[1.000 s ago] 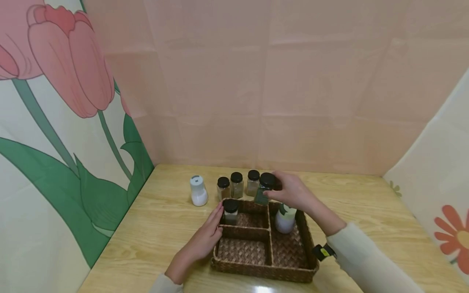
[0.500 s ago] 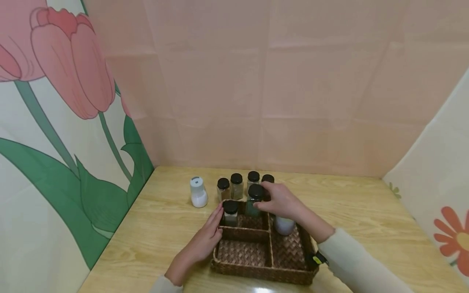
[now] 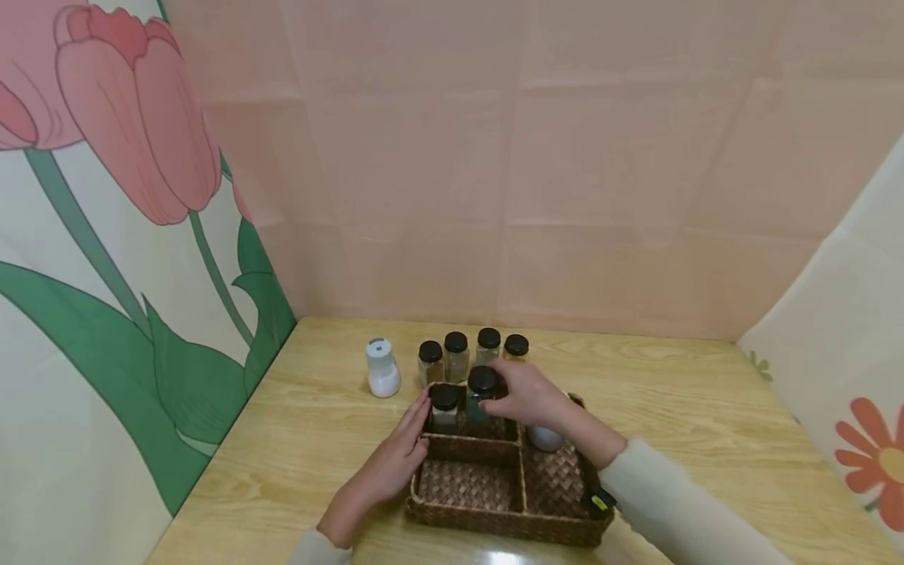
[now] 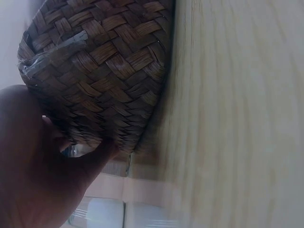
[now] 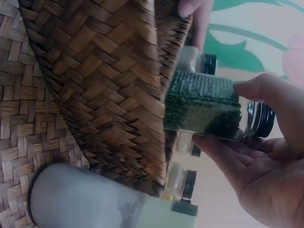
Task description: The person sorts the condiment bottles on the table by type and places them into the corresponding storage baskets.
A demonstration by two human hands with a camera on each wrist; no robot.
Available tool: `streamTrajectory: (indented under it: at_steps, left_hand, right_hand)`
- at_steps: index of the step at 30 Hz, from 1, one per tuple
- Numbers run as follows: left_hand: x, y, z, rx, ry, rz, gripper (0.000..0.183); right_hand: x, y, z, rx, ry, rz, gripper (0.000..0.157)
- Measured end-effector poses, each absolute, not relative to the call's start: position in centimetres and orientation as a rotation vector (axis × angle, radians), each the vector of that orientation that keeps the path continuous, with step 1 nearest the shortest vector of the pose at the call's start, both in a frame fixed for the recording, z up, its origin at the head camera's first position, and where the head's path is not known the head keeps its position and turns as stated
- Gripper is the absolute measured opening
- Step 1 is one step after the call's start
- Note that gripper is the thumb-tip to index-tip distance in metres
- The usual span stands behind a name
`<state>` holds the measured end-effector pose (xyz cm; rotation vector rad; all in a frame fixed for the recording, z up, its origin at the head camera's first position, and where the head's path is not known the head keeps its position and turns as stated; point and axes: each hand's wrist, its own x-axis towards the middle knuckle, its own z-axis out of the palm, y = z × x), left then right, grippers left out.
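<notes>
Herb jar [image 5: 202, 107]: black lid, green contents; lower end within the far left compartment of the basket [image 3: 508, 524]; contact with its floor, cannot tell. Right hand [image 3: 528, 394]: thumb and fingers gripping the herb jar below its lid. Left hand [image 3: 395, 461]: fingers extended, laid against the basket's left wall. Pale jar [image 3: 445, 416]: same compartment, upright, left of the herb jar. Green-lidded shaker [image 3: 547, 439]: right compartment, far part. Four jars [image 3: 457, 359]: black-lidded, on the table [image 3: 275, 455] beyond the basket. Blue-lidded shaker [image 3: 384, 373]: upright, left of these.
</notes>
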<state>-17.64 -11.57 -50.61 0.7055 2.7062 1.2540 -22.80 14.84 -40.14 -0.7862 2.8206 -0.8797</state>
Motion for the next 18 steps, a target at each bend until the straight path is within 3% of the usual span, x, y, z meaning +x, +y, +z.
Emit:
streamTrajectory:
  at_steps: [14,18]
  left_hand:
    - [-17.6,-11.6,-50.9,0.698,2.714,1.246,0.065]
    - [-17.6,-11.6,-50.7,0.702,2.715,1.245,0.065]
  right_hand:
    - [-23.1,13.8,-41.7,-0.742,2.753,-0.834,0.042]
    - [-23.4,13.8,-42.2,-0.77,2.732,-0.818,0.035]
